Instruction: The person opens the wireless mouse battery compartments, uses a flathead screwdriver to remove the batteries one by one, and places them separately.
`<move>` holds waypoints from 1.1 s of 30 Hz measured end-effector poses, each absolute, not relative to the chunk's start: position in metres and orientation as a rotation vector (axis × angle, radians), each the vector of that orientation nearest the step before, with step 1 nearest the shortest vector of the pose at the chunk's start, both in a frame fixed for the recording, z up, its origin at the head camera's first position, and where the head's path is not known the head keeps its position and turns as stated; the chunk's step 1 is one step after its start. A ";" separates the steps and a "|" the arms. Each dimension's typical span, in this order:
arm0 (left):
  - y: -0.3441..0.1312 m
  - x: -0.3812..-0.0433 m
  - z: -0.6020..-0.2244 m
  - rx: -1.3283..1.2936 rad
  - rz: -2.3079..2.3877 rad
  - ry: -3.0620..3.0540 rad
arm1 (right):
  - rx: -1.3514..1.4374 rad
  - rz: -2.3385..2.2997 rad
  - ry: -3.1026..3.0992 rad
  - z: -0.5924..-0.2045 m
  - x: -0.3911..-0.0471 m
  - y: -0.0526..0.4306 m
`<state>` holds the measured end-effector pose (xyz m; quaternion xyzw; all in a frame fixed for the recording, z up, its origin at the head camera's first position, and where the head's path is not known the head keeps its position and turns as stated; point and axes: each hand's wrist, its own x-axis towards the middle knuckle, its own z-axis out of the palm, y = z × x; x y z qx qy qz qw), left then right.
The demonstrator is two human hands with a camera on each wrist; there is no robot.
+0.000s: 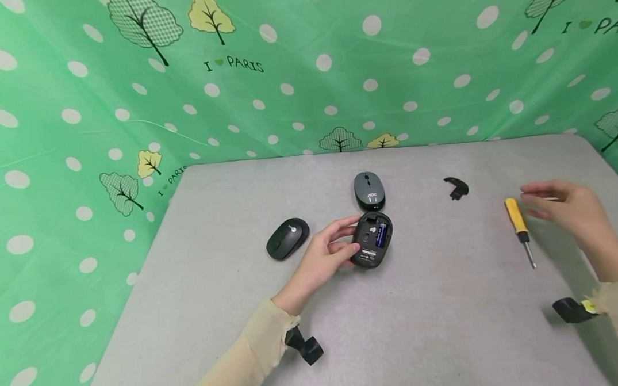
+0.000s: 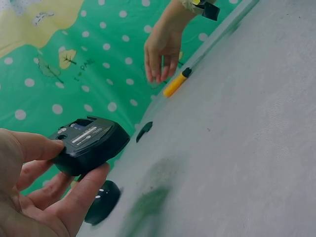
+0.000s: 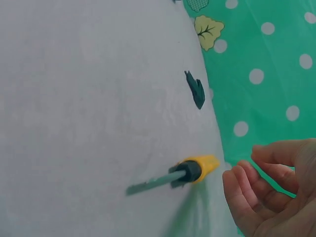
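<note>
From the head camera I see my left hand (image 1: 328,251) curled around the upturned black mouse (image 1: 372,239), thumb on its far edge and fingertips on the near side, holding it belly-up near the middle of the grey table (image 1: 429,326). Its battery bay is uncovered and 1 blue battery (image 1: 381,234) sits inside. The left wrist view confirms the grip: thumb (image 2: 29,146) and fingers (image 2: 81,190) pinch the mouse (image 2: 89,144) by its sides, lifted a little off the surface. Just behind it lies a grey mouse (image 1: 369,191), top side up, and to its left a second black mouse (image 1: 288,237), also top side up. My right hand (image 1: 566,207) hovers over the right part of the table, fingers loosely bent and holding nothing, just beside the yellow-handled screwdriver (image 1: 519,224), which lies flat with its tip toward me. The right wrist view shows the fingers (image 3: 247,195) near the yellow handle (image 3: 197,169) but apart from it. A small black cover piece (image 1: 456,187) lies alone farther back, between the grey mouse and the screwdriver. A green dotted cloth (image 1: 77,111) hangs behind the table.
</note>
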<state>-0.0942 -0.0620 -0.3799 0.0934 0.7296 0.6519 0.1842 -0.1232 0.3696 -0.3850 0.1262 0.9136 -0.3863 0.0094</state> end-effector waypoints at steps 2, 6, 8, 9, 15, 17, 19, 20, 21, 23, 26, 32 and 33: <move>-0.062 -0.094 -0.380 0.263 1.838 2.056 | 0.404 -1.177 2.858 -0.387 -0.121 0.373; -0.061 -0.094 -0.380 0.271 1.837 2.054 | 0.400 -1.162 2.843 -0.393 -0.118 0.378; -0.061 -0.094 -0.380 0.276 1.836 2.053 | 0.398 -1.168 2.833 -0.395 -0.117 0.380; -0.061 -0.094 -0.380 0.278 1.835 2.053 | 0.395 -1.177 2.824 -0.397 -0.117 0.380; -0.061 -0.093 -0.379 0.275 1.831 2.054 | 0.427 -1.139 2.817 -0.402 -0.116 0.380; -0.061 -0.092 -0.379 0.272 1.832 2.052 | 0.432 -1.125 2.818 -0.404 -0.116 0.380; -0.061 -0.092 -0.378 0.272 1.833 2.049 | 0.427 -1.130 2.810 -0.406 -0.116 0.379; -0.061 -0.092 -0.378 0.273 1.833 2.048 | 0.423 -1.140 2.801 -0.407 -0.116 0.379; -0.061 -0.092 -0.378 0.274 1.834 2.046 | 0.419 -1.145 2.796 -0.408 -0.116 0.379; -0.061 -0.092 -0.378 0.274 1.835 2.046 | 0.413 -1.160 2.784 -0.409 -0.116 0.379; -0.061 -0.092 -0.379 0.271 1.838 2.048 | 0.391 -1.135 2.784 -0.410 -0.116 0.378; -0.061 -0.092 -0.380 0.266 1.840 2.052 | 0.317 -0.975 2.827 -0.404 -0.116 0.378; -0.061 -0.092 -0.380 0.267 1.840 2.052 | 0.304 -0.956 2.831 -0.403 -0.116 0.378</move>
